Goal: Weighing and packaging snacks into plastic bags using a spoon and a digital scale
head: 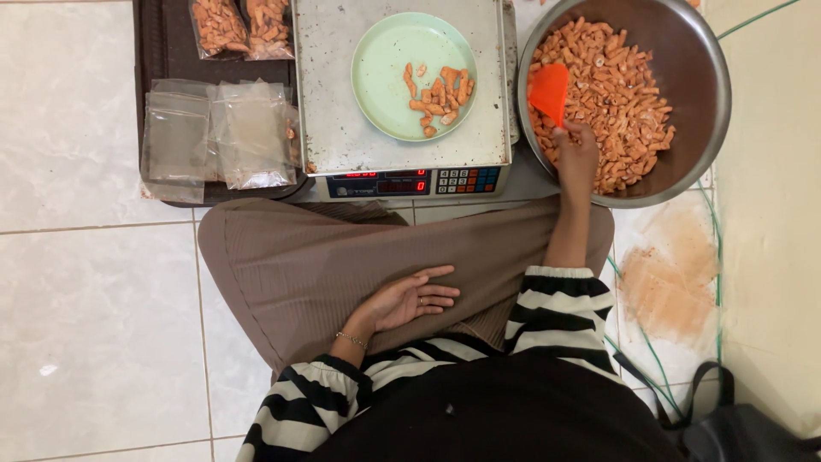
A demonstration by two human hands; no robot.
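My right hand [578, 154] reaches into a large steel bowl [703, 77] full of small orange-brown snack sticks [624, 94] and grips an orange plastic scoop [550, 91] over the snacks. A pale green plate [385, 68] with a small heap of the same snack sticks [439, 96] sits on a digital scale [342, 128] in front of me. My left hand [409, 299] rests palm up and empty on my lap, on brown trousers, fingers apart.
A dark tray [171, 51] at the left holds empty clear plastic bags [218, 133] and two filled snack bags [242, 26]. White tiled floor lies around. A green cord [663, 376] and a black bag strap [727, 402] lie at the lower right.
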